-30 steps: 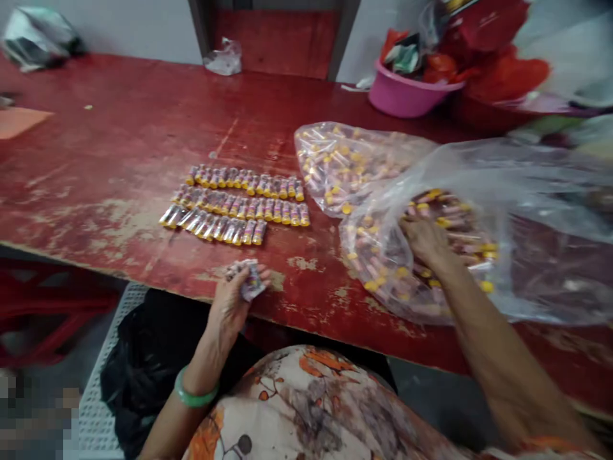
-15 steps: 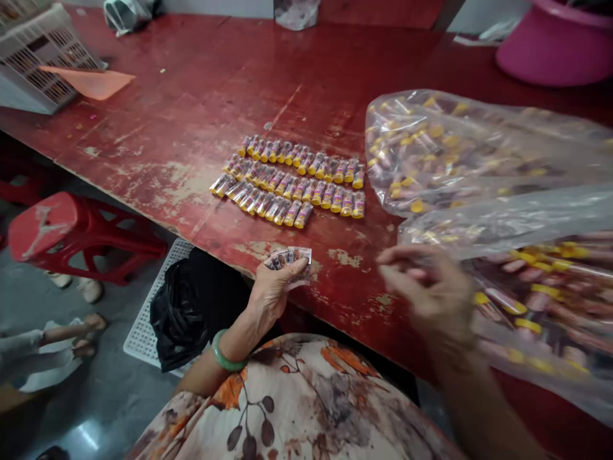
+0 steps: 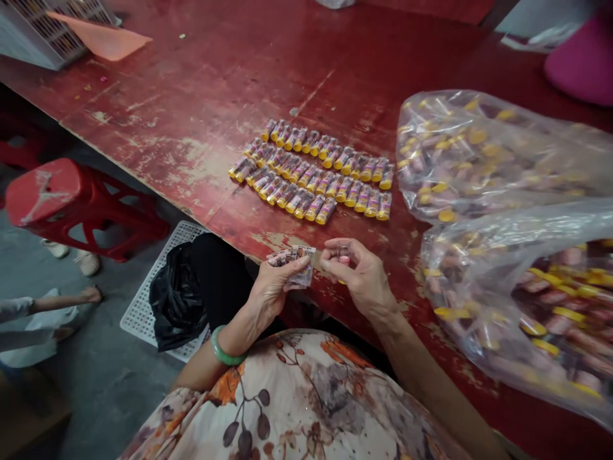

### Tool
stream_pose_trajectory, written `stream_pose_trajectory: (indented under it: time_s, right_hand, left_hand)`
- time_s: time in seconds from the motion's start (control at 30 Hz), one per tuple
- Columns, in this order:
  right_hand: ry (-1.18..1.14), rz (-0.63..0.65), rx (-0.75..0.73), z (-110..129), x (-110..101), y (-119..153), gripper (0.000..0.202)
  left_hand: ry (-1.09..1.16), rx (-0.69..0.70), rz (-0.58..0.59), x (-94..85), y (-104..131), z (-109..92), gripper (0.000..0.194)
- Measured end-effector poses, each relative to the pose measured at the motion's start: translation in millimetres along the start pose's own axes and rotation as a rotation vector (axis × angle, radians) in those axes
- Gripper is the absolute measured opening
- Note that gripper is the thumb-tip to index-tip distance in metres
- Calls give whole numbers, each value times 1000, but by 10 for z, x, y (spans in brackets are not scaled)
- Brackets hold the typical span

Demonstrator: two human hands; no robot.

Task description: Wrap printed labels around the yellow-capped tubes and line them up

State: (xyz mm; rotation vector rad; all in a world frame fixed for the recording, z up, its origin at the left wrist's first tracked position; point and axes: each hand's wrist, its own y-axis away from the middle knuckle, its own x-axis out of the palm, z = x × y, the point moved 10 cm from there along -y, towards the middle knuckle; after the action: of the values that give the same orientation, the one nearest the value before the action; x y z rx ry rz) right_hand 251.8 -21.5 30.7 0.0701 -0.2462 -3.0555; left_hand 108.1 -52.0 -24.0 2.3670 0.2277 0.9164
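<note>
My left hand (image 3: 275, 281) is closed on a fanned stack of small printed cards (image 3: 299, 259) at the table's front edge. Just right of it, my right hand (image 3: 361, 271) pinches a small clear tube (image 3: 343, 254) with something pink inside. The two hands are close but apart. Beyond them lie rows of small clear tubes with yellow caps (image 3: 311, 172), side by side on the red table (image 3: 191, 121). To the right, a clear plastic bag (image 3: 445, 153) full of such tubes lies behind a second, open bag (image 3: 460, 275) of them.
A white crate (image 3: 33, 32) and an orange sheet (image 3: 105, 39) are at the back left. A magenta tub (image 3: 582, 61) stands back right. On the floor are a red stool (image 3: 52, 191), a black bag (image 3: 177, 297) on a white perforated tray (image 3: 138, 313), and another person's feet.
My right hand has come left from beside the bags to my left hand, holding a tube. My left hand keeps the cards. The view has shifted, moving the table items right.
</note>
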Motion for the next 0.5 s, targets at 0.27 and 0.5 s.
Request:
stream_pose_trajectory:
  time_s: [0.27,0.5]
  right_hand:
    - [105,-43,-61,38,4,205,34]
    - [-116,-76,47,-96,197,30,30]
  left_hand:
    - [71,56,-26,11,50,-10,32]
    - [16,27,9,17,167,-19,33]
